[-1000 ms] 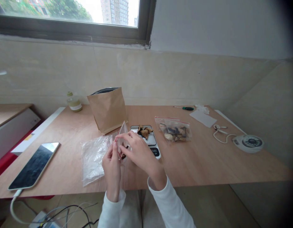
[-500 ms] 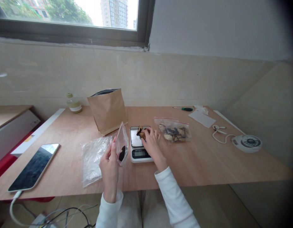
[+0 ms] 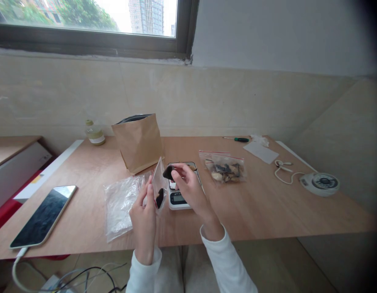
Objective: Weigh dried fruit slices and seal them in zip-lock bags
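Note:
My left hand [image 3: 144,215] pinches the edge of a clear zip bag [image 3: 159,179], its mouth turned up toward the right. A dark dried piece [image 3: 159,198] lies inside that bag. Between the fingertips of my right hand [image 3: 190,185] is a dark piece of dried mushroom [image 3: 168,172], close to the bag's opening. Below and behind this hand stands a white digital kitchen scale [image 3: 182,206]. Some brownish dried pieces show at the back of its plate, mostly hidden by my fingers.
Flat clear bags [image 3: 119,205] lie left of the scale, behind them an open brown paper pouch [image 3: 139,142]. Filled zip bags [image 3: 226,169] rest to the right. Farther out are a phone [image 3: 44,215], a bottle [image 3: 95,133], a screwdriver [image 3: 241,139] and a white corded device [image 3: 319,184].
My right hand has lifted a dark dried mushroom piece from the scale and brought it left toward the bag. The left hand still holds the bag, barely moved.

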A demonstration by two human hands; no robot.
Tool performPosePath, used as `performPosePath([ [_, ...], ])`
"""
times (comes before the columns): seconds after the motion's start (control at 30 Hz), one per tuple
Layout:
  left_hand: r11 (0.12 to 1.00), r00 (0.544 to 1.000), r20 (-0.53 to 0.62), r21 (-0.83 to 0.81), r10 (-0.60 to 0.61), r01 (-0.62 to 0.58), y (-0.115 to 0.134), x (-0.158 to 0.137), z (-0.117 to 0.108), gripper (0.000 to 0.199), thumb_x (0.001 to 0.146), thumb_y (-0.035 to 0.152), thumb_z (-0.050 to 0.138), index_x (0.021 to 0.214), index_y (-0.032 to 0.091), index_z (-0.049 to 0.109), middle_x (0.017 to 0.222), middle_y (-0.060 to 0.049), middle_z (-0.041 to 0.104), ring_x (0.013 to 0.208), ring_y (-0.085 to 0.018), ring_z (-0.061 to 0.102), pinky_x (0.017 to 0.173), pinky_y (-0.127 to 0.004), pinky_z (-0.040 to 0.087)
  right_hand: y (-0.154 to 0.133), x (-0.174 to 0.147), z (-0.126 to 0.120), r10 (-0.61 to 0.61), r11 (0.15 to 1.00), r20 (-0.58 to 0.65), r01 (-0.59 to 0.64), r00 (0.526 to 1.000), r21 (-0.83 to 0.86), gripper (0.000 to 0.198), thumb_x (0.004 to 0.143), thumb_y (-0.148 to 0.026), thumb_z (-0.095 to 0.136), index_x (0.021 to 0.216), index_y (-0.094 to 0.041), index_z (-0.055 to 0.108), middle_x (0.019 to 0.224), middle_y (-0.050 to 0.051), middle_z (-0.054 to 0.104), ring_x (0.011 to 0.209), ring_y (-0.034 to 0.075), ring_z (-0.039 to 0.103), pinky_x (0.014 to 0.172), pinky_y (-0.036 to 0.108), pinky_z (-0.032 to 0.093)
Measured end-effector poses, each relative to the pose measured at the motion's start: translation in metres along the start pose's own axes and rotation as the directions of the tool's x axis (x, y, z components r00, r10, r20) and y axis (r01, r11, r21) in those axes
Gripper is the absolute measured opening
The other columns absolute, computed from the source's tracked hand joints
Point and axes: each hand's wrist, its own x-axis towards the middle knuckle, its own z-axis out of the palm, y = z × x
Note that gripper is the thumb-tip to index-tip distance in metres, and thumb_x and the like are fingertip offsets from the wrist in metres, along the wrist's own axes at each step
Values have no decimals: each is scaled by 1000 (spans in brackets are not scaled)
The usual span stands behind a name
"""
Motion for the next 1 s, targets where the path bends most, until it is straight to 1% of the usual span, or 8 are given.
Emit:
performPosePath([
  [0.13,998,999,-14,33,49,-48,-1,-2,2,45,86,51,55,120,25,67,95,-6,74,96,-24,67,77,-32,55,-13,0,13,122,986,24,-119,992,-114,27,88,-43,53,101,-20,57,78,3,68,67,17,63,59,26,47],
  [0.23,998,998,-17,29,63,-63,-3,-6,5,44,87,50,55,121,26,66,110,-7,72,103,-24,65,82,-34,55,-17,1,19,113,929,-49,-123,992,-350,27,88,-44,57,95,-19,57,84,7,69,75,21,66,65,29,47],
  [0.33,998,998,-20,12,64,-63,-3,-8,7,42,87,50,55,121,27,66,116,-7,70,106,-24,64,84,-35,55,-23,-1,22,92,901,-21,-92,996,-424,30,91,-47,53,97,-18,56,87,9,70,81,23,68,67,29,47],
  [0.43,999,999,-18,-15,38,-38,-3,-6,4,43,86,50,56,122,27,66,113,-7,71,104,-23,66,81,-33,57,-24,-1,19,12,913,15,-5,1000,-409,32,97,-47,41,93,-20,58,84,7,70,80,21,67,67,28,46],
  [0.57,992,999,0,-113,-55,54,-5,3,-3,49,84,53,58,124,25,64,114,-7,70,100,-23,68,65,-26,57,2,15,3,-176,879,-133,95,975,-468,27,98,-28,36,92,-20,61,94,7,70,91,21,64,79,30,45],
  [0.63,978,993,15,-168,-120,121,-8,7,-6,52,83,54,59,126,24,63,123,-9,66,99,-23,69,55,-22,55,25,29,-6,-220,810,-174,80,960,-581,24,94,-19,39,100,-18,62,102,10,68,98,23,60,86,34,44],
  [0.8,952,978,63,-223,-198,208,-15,12,-9,57,81,56,62,128,25,61,133,-9,60,99,-26,69,47,-20,53,72,54,-17,-135,463,-16,49,991,-885,25,90,-24,51,110,-15,64,111,18,65,111,31,51,93,46,36],
  [1.0,950,980,116,-250,-160,185,-14,9,-5,54,81,55,62,127,27,61,138,-9,55,106,-29,67,44,-20,52,80,59,-16,-110,416,45,87,993,-905,18,89,-23,55,104,-20,65,105,13,67,107,31,52,93,48,32],
])
